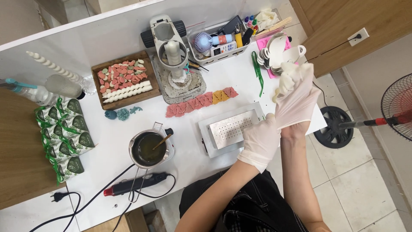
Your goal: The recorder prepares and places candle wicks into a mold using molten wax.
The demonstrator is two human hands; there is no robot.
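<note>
Two gloved hands meet at the right edge of the white table (193, 165). The left hand (260, 142), already in a white glove, has its fingers pinched shut on the cuff of the second white glove (296, 101), just at the wrist of the right hand (299, 92). That right hand points up and away from the body with its fingers loosely spread inside the glove — the fingertips of the glove look wrinkled and only partly filled. It grips nothing.

Just left of the hands, touching nothing, lies a flat metal tray (230, 127) with a perforated plate in a pale frame. Beyond it runs a row of pink and orange wax pieces (201, 102). Farther left sits a small metal melting pot (149, 149) of dark liquid with a stick leaning in it, and below that a black and red heat tool (135, 184) with its cord trailing off.

At the back stand a grey press-like device (174, 56), a wooden tray (124, 79) of pink, green and white shapes, and a clear organiser bin (219, 41) of small tools. Green wrapped packets (64, 137) are stacked along the left edge — well apart from the hands. A floor fan (397, 112) stands to the right on the tiled floor.
</note>
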